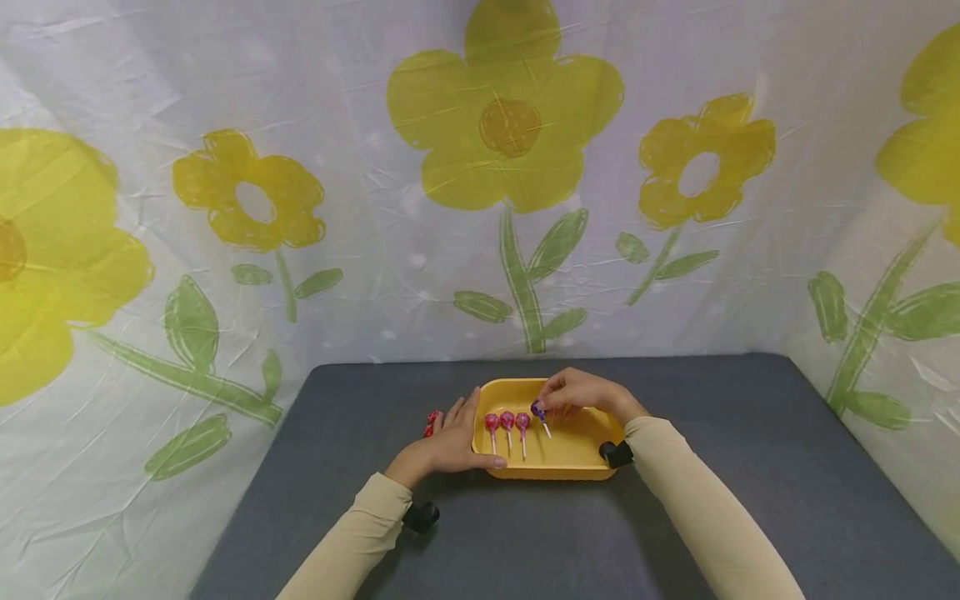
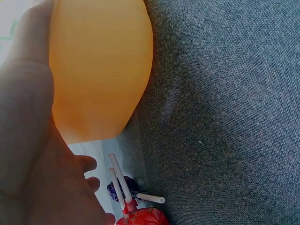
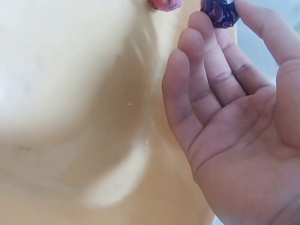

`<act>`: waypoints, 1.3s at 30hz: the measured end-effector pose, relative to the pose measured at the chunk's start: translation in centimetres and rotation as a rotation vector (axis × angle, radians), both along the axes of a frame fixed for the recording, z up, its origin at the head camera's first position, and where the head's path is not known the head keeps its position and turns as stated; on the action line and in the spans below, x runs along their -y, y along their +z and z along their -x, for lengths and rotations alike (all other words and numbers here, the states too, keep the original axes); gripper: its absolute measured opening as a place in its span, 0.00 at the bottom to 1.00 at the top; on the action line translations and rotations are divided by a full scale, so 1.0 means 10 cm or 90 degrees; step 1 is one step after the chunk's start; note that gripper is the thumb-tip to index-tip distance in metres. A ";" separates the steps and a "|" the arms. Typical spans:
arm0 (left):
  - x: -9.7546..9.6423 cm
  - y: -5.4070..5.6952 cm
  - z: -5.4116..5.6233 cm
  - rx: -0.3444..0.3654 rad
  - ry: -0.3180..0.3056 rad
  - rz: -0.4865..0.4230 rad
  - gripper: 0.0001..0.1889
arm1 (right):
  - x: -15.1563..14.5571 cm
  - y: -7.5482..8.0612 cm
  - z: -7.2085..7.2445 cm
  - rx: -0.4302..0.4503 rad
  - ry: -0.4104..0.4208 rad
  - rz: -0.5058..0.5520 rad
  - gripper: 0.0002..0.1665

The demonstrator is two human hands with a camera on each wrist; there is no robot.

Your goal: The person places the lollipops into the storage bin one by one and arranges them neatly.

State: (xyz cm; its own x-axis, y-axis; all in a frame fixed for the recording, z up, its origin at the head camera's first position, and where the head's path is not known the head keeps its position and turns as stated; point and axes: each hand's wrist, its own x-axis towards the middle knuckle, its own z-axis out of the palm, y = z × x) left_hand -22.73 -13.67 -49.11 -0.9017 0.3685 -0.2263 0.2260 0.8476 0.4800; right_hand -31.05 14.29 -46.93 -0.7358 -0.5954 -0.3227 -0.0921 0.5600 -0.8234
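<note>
My right hand (image 1: 581,393) pinches a purple-wrapped lollipop (image 1: 537,410) by its head between thumb and fingertips, over the yellow tray (image 1: 577,473); the white stick slants down toward the tray floor. In the right wrist view the purple wrapper (image 3: 220,13) shows at the fingertips. Three lollipops lie side by side in the tray, heads away from me: a red one (image 1: 492,422), a pink one (image 1: 507,421) and another pink one (image 1: 522,422). Against the tray's left end rests my left hand (image 1: 450,442), fingers extended along the side, thumb at the near corner.
Beyond my left hand, outside the tray, lie red lollipops (image 1: 431,422); the left wrist view also shows a purple one (image 2: 114,191) beside a red one (image 2: 143,217). The dark grey table (image 1: 525,533) ends at a flower-printed curtain (image 1: 375,292).
</note>
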 end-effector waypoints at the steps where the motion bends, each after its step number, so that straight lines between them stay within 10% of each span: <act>1: 0.00 0.00 0.00 0.000 -0.001 0.000 0.69 | 0.00 -0.01 0.00 0.001 0.001 0.001 0.15; 39: 0.01 -0.01 0.01 0.005 -0.003 -0.004 0.69 | 0.09 -0.13 -0.05 -0.030 0.010 -0.079 0.09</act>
State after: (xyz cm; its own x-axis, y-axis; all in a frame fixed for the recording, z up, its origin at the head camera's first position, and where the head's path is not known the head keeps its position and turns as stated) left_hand -22.82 -13.74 -49.16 -0.8980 0.3744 -0.2310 0.2264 0.8435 0.4870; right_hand -30.55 13.40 -48.27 -0.7427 -0.5650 -0.3595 -0.1388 0.6550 -0.7427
